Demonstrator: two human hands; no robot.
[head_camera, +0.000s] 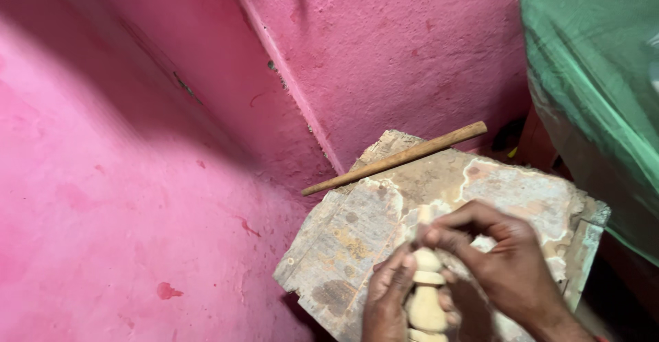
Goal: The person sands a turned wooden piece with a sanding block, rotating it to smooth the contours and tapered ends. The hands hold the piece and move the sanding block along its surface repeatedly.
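- Wall (137, 177), pink and rough, is filling the left side and meeting a second pink face at a corner.
- Wooden stick (395, 158) is lying across the far edge of the worn worktop (343, 246).
- Left hand (388, 301) is gripping a pale turned wooden piece (427, 294) upright over the worktop.
- Right hand (498, 253) is pinching a small scrap (420, 224) against the piece's top, fingers curled.
- Green cloth (597, 88) is hanging at the right.

Premises present as a small, informal craft workshop set in the corner of a room. Rough-plastered pink walls (384, 47) meet behind a worn, chipped wooden worktop (357, 239) with peeling surface layers. A plain wooden stick (395, 158) lies across its far edge, and green cloth (597, 74) covers something at right.
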